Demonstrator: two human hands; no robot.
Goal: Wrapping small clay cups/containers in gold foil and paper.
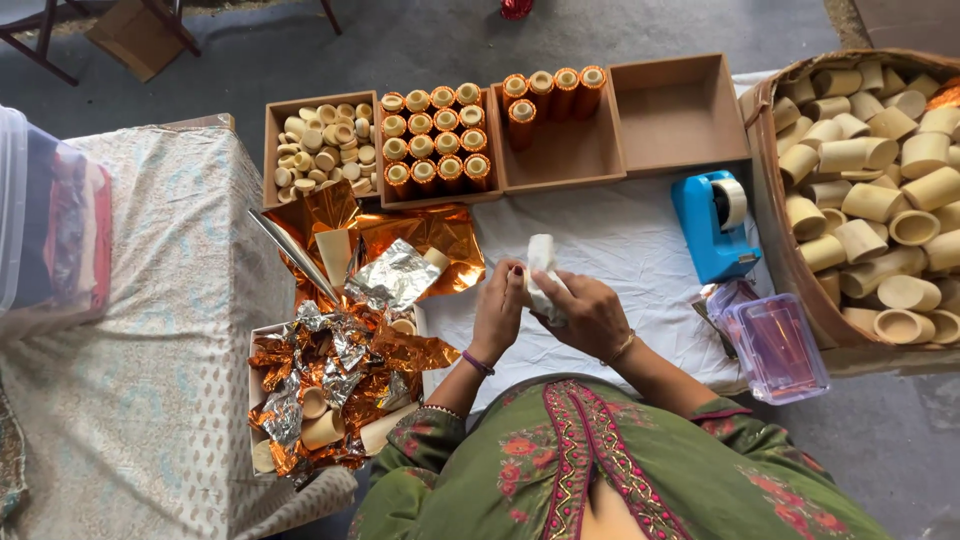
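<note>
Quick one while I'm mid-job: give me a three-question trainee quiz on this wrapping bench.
1. True or false: the right hand holds a pale tube.
2. Which box is bare inside?
A. far-right brown box
B. box of foil-wrapped tubes
C. box of small caps
3. Fill in: the blue tape dispenser sits to the person's ____.

Key: 1 true; 2 A; 3 right.
</note>
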